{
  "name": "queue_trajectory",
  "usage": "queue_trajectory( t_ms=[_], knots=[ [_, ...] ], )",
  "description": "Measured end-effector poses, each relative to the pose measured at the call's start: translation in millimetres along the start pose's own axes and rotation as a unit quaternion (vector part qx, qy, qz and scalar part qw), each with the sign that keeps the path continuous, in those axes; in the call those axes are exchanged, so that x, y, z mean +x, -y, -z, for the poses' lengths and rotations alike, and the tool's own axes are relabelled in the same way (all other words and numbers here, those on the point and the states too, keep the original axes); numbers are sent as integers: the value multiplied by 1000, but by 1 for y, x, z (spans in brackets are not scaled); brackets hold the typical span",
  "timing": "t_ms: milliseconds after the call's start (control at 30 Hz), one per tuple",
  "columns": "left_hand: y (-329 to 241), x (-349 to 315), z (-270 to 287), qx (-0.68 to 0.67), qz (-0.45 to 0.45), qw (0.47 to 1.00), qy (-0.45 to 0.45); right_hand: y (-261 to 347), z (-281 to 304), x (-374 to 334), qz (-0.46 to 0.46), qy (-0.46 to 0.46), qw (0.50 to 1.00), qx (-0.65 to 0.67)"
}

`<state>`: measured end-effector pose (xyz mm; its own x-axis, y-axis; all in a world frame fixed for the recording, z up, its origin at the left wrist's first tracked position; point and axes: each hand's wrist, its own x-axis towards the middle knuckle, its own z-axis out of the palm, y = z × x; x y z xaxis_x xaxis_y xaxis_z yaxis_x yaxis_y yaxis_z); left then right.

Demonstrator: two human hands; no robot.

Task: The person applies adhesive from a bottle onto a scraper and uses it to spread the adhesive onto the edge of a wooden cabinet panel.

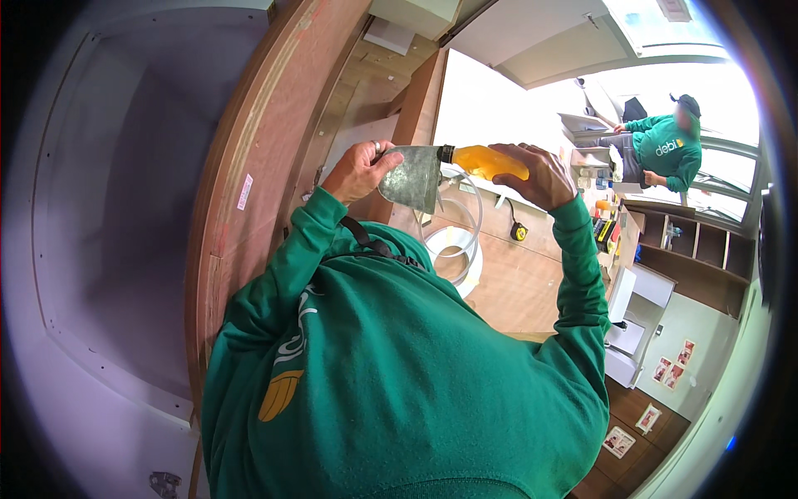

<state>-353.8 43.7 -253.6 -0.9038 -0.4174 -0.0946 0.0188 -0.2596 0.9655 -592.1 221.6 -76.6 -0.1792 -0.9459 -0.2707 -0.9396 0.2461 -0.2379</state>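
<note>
My left hand (359,173), with a ring on one finger, is closed on the edge of a dull grey sheet-metal piece (409,181) with a tapered, scoop-like shape. My right hand (544,175) wraps around a soft-looking yellow bottle (480,160). The bottle lies almost level, and its black neck (446,154) points left against the metal piece. Whether anything flows out there, I cannot tell. Both things are held up in front of my chest, above the bench. Part of the bottle is hidden behind my right fingers.
On the wooden bench (532,287) lie a white coil (470,279), loops of clear tubing (480,218) and a yellow-black tape measure (518,231). A white panel (490,96) stands beyond. Wooden cabinet edges (249,166) rise close on my left. Another person (665,145) stands at the far right near shelving (694,241).
</note>
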Motion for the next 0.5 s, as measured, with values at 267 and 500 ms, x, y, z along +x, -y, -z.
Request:
queue_trajectory(
  t_ms=[267,500],
  knots=[
    [-6,-3,-1,-30,8,1000,-1,-11,-18,0,24,-72,995,-59],
    [-25,-12,7,-50,8,998,-32,-77,-148,24,-60,-214,919,325]
  ],
)
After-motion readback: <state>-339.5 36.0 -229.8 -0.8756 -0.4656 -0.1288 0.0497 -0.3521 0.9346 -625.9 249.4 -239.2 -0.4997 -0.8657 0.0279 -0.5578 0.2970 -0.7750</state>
